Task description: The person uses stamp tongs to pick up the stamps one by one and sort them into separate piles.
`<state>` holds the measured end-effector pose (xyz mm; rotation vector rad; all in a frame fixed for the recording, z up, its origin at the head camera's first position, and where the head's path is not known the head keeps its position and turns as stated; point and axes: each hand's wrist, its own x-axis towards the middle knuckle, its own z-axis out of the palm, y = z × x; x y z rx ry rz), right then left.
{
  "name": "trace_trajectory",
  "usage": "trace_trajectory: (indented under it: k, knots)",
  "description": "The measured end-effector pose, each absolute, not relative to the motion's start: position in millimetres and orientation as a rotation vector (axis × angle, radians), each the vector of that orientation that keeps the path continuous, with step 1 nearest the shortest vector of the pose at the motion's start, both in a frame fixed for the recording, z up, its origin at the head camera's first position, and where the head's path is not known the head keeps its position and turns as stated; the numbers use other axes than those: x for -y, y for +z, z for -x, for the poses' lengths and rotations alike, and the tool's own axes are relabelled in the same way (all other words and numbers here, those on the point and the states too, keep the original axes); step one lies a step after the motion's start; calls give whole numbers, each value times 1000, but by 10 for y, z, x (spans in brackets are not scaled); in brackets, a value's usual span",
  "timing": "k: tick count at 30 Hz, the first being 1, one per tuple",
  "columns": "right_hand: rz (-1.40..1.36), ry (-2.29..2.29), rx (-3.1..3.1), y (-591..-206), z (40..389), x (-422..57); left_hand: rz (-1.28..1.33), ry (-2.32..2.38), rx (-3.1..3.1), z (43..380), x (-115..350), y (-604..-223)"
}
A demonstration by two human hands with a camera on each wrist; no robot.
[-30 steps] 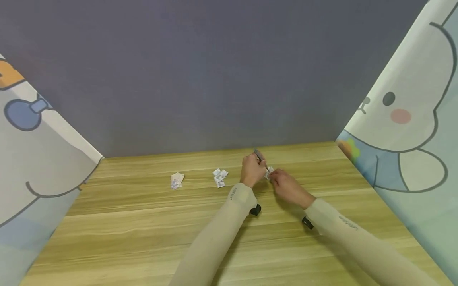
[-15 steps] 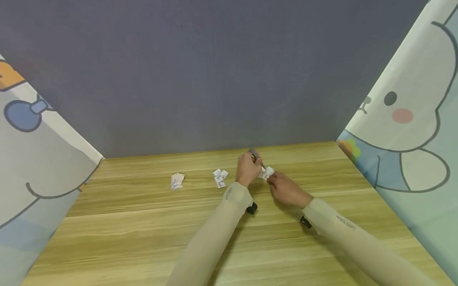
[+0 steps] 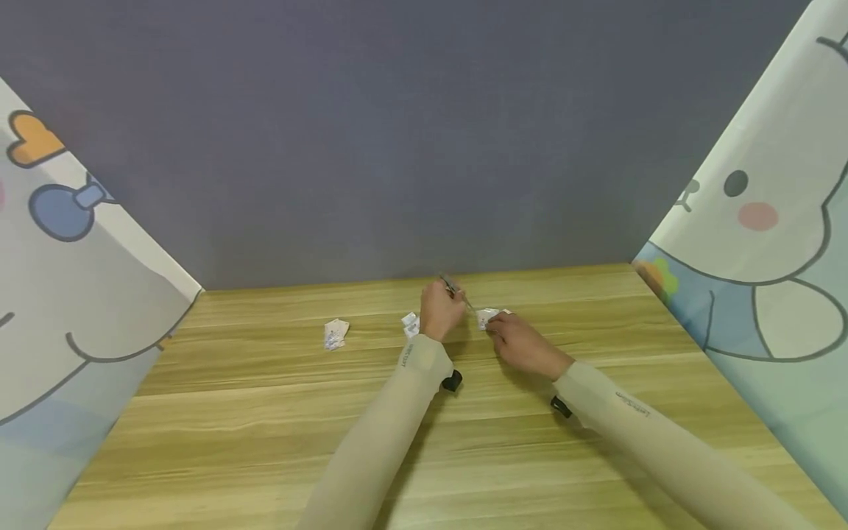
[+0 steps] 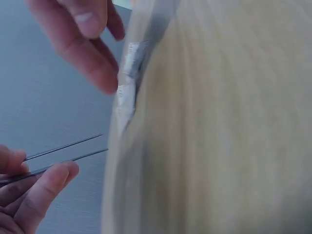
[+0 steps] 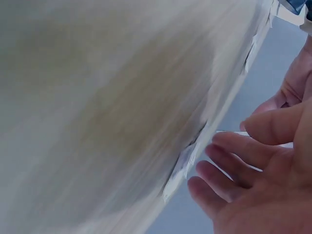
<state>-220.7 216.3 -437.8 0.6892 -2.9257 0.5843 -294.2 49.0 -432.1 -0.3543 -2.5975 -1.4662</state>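
Left hand (image 3: pixel 442 309) pinches tweezers (image 4: pixel 48 167), 2 prongs apart, long axis slanting down-right toward paper pile (image 3: pixel 486 318) on table (image 3: pixel 265 427) just past tips; right hand (image 3: pixel 523 342) nearer, fingers loosely spread at pile's near edge, contact unclear.

The left hand (image 3: pixel 441 312) blocks part of the middle pile (image 3: pixel 411 324) by the far edge of the table (image 3: pixel 265 427), the right hand (image 3: pixel 526 346) covers some of the right pile (image 3: pixel 485 319), and both piles are too tiny to read. Left wrist cam chops off the back of the tweezers (image 4: pixel 36 172), and head view loses the table's near corners.
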Motion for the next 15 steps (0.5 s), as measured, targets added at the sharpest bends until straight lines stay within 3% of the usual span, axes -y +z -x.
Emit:
trace_trajectory:
  k: [15]
  knots:
    - [-733, 531, 3054, -4390, 2244, -2191, 305, -1450, 2630, 2965, -574, -4402]
